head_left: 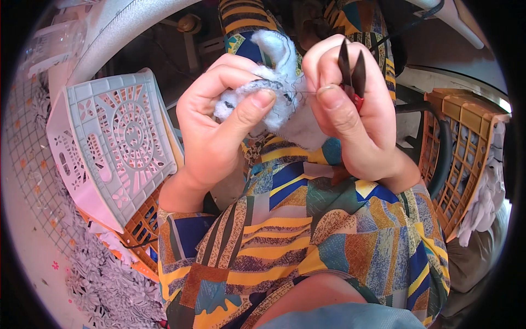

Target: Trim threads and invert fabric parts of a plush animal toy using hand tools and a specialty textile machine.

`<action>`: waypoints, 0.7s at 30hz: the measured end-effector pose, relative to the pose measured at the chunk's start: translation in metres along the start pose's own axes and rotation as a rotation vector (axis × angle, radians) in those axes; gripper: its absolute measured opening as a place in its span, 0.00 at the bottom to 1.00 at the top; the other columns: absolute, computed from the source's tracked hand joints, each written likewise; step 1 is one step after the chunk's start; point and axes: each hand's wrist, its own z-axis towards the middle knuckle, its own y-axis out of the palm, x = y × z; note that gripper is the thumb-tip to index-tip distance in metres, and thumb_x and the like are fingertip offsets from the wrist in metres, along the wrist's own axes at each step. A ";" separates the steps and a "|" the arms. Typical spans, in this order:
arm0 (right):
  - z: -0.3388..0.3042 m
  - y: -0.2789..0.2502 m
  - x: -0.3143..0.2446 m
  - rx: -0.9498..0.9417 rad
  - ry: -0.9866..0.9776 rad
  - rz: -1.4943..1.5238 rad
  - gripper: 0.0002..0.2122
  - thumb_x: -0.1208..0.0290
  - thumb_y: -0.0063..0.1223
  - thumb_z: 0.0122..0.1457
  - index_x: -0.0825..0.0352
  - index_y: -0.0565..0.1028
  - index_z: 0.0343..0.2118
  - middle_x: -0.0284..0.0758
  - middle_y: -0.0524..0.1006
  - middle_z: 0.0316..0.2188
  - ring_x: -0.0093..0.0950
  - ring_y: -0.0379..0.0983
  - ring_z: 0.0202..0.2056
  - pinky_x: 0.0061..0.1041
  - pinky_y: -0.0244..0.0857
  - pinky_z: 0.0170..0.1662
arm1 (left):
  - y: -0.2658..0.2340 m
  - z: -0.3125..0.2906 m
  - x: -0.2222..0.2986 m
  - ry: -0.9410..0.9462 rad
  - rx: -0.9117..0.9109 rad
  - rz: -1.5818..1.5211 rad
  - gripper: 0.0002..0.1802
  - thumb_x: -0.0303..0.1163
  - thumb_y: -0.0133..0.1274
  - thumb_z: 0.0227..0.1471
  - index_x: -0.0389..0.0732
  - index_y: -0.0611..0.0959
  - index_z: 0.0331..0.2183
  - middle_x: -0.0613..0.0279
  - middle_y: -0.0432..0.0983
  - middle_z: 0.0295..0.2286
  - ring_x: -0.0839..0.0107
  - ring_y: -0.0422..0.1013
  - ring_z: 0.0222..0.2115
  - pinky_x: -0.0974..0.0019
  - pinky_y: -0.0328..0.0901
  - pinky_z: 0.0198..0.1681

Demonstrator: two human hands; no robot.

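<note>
Your L grip is closed on the pale-blue fuzzy fabric, held up above your patterned lap. Your R grip has the red-handled snips tucked in, blades up & apart, & seems to pinch the dark thread running from the fabric; its end's hidden. Step in hand: prob. thread work, w/ no cut under way. Next move likely calls for a firm L hold, thread taut, blades kept clear.
</note>
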 end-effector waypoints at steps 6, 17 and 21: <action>-0.001 0.006 -0.003 0.010 0.031 0.321 0.09 0.66 0.41 0.62 0.65 0.58 0.32 0.34 0.62 0.29 0.11 0.50 0.15 0.10 0.45 0.17 | -0.001 0.001 0.000 0.031 -0.038 0.038 0.03 0.21 0.55 0.45 0.33 0.77 0.26 0.60 0.71 0.30 0.79 0.66 0.30 0.76 0.60 0.34; -0.007 -0.003 -0.008 0.045 -0.012 0.336 0.09 0.66 0.44 0.61 0.63 0.59 0.32 0.32 0.62 0.27 0.11 0.51 0.15 0.10 0.44 0.15 | -0.002 0.000 -0.001 0.146 -0.073 0.128 0.03 0.22 0.54 0.47 0.33 0.76 0.26 0.59 0.72 0.29 0.79 0.66 0.29 0.76 0.60 0.34; -0.003 -0.006 -0.003 0.243 -0.196 0.082 0.08 0.71 0.45 0.59 0.67 0.62 0.38 0.36 0.65 0.34 0.11 0.52 0.17 0.10 0.47 0.17 | 0.002 0.000 0.002 0.007 0.004 -0.065 0.03 0.22 0.52 0.49 0.33 0.76 0.27 0.61 0.71 0.29 0.81 0.65 0.28 0.77 0.60 0.33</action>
